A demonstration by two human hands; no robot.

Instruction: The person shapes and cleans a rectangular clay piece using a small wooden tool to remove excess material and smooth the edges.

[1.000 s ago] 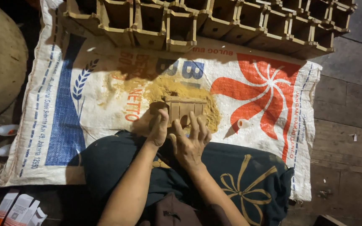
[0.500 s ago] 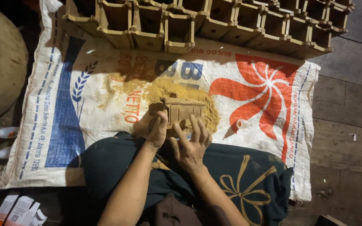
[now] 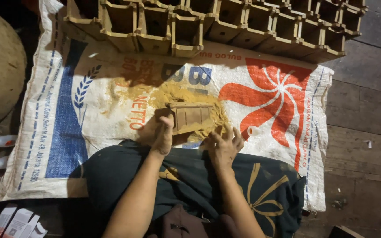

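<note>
From the head camera, looking straight down: a small brown clay box lies on its side in a heap of yellowish powder, on a white woven sack printed in blue and red (the sack is spread over a wooden plank floor). The left hand rests against the box's left end, its fingers curled together on the clay. The right hand sits just below the box's right corner, fingers spread apart and not gripping anything, their tips near the powder. Beyond the sack's far edge stands a row of similar open clay boxes. A dark cloth with a yellow pattern covers the person's lap.
</note>
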